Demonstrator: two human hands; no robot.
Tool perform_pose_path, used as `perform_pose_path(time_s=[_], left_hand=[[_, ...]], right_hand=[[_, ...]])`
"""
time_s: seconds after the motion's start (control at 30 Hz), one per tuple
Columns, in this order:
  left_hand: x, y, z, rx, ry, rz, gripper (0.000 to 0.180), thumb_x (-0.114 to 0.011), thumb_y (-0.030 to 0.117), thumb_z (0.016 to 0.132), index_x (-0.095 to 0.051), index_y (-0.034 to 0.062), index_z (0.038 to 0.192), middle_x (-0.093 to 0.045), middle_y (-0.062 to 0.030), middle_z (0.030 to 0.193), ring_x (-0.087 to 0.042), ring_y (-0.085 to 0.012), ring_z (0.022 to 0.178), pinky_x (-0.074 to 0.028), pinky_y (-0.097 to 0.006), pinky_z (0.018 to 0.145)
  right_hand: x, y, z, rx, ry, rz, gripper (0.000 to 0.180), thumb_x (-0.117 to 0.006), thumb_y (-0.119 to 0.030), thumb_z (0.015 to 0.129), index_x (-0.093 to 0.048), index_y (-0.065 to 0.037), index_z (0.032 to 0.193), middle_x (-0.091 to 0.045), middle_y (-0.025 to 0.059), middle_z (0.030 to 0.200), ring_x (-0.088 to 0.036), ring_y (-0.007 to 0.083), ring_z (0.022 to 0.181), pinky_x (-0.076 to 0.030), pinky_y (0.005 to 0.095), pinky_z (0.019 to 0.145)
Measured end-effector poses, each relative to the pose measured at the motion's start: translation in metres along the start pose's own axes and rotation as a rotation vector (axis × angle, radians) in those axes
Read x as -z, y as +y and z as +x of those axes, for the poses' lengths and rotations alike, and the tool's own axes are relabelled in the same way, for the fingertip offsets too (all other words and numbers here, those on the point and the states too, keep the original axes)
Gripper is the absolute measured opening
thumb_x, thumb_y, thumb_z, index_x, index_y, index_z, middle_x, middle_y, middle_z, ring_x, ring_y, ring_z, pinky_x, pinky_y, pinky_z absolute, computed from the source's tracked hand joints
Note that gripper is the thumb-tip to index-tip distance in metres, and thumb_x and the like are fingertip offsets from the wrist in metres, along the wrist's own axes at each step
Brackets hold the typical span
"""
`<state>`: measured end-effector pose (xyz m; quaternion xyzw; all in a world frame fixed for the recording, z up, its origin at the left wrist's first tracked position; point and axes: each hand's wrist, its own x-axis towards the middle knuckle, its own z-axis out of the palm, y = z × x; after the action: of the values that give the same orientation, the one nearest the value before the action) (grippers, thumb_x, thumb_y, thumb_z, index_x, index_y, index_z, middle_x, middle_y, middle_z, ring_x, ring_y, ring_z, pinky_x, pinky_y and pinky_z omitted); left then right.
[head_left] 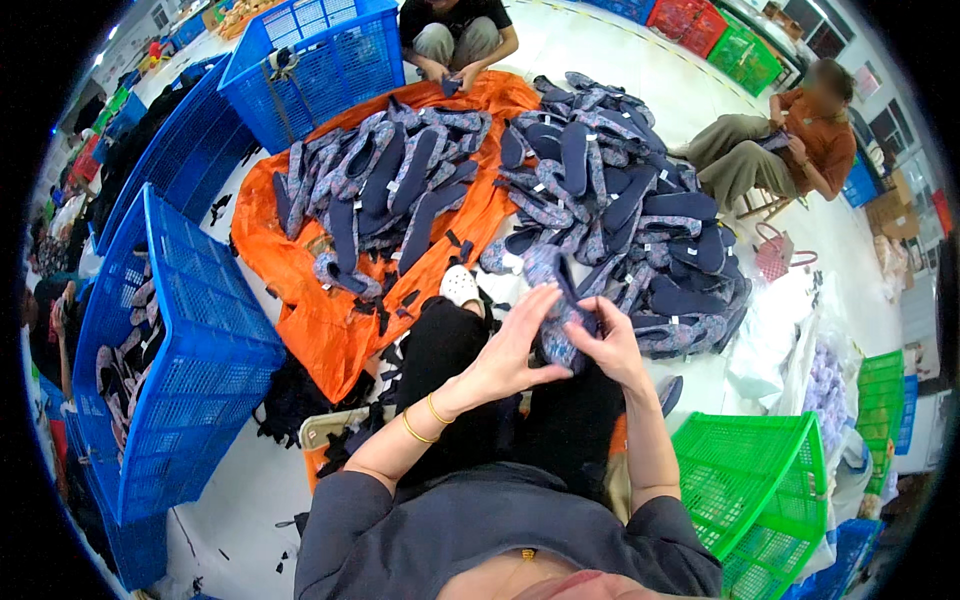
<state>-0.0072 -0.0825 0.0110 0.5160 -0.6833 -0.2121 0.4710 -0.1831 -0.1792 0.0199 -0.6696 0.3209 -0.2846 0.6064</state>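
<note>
Above my lap, both hands are on a slipper (548, 268) of patterned blue-grey fabric with a dark inside. My left hand (520, 345) wraps round its left side, with the thumb stretched toward the lower end. On the other side, my right hand (613, 345) grips the slipper with its thumb on top and the fingers curled behind. Just beyond my hands lies a large pile of similar slippers (620, 190) with dark soles, some with small white tags. A second pile of slippers (385, 180) rests on an orange sheet (300, 300) to the left.
Blue crates (200, 370) stand at my left, and a blue crate (310, 80) stands behind the sheet. A green crate (750, 480) is at my right. Dark scraps (375, 315) litter the sheet. One person (460, 40) crouches at the far side; another person (800, 150) sits far right.
</note>
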Motion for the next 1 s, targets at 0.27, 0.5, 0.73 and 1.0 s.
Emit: perform_pose_path(time_s=[0.27,0.5,0.73,1.0], left_hand=[[0.003,0.026,-0.062,0.17,-0.055,-0.051,0.099,-0.085,0.033,0.066,-0.03,0.0026,0.143,-0.04,-0.0187,0.133,-0.045,-0.0325,0.122,-0.04,-0.038,0.102],[0.021,0.004,-0.057,0.162,-0.134,-0.056,0.065,-0.074,0.025,0.081,-0.045,0.0052,0.136,-0.051,-0.0111,0.124,-0.049,-0.0238,0.108,-0.045,-0.03,0.082],[0.028,-0.004,-0.033,0.046,-0.158,-0.012,0.041,-0.074,0.026,0.079,-0.064,0.0046,0.112,-0.06,-0.011,0.111,-0.052,-0.0285,0.109,-0.041,-0.038,0.095],[0.046,0.002,-0.033,0.076,0.042,0.033,0.014,-0.072,0.004,0.079,-0.071,0.0051,0.093,-0.065,-0.0056,0.09,-0.064,-0.0196,0.083,-0.05,-0.028,0.073]], right_hand=[[-0.04,-0.005,-0.044,-0.024,-0.147,-0.071,0.026,-0.058,-0.001,0.088,-0.056,0.0,0.114,-0.062,0.0028,0.099,-0.055,0.0059,0.08,-0.047,0.0222,0.072],[-0.038,-0.004,-0.041,0.048,-0.006,0.027,0.016,-0.056,-0.001,0.094,-0.062,0.003,0.107,-0.067,0.0062,0.096,-0.065,0.0121,0.077,-0.05,0.0247,0.071],[-0.045,-0.026,-0.031,0.137,0.014,0.15,0.016,-0.062,0.0,0.09,-0.062,0.003,0.106,-0.066,0.0052,0.087,-0.063,0.0091,0.07,-0.049,0.0209,0.064],[-0.009,-0.021,-0.029,0.119,0.042,-0.693,0.037,-0.062,-0.018,0.091,-0.054,0.002,0.12,-0.061,0.018,0.1,-0.06,0.0307,0.085,-0.047,0.035,0.076]])
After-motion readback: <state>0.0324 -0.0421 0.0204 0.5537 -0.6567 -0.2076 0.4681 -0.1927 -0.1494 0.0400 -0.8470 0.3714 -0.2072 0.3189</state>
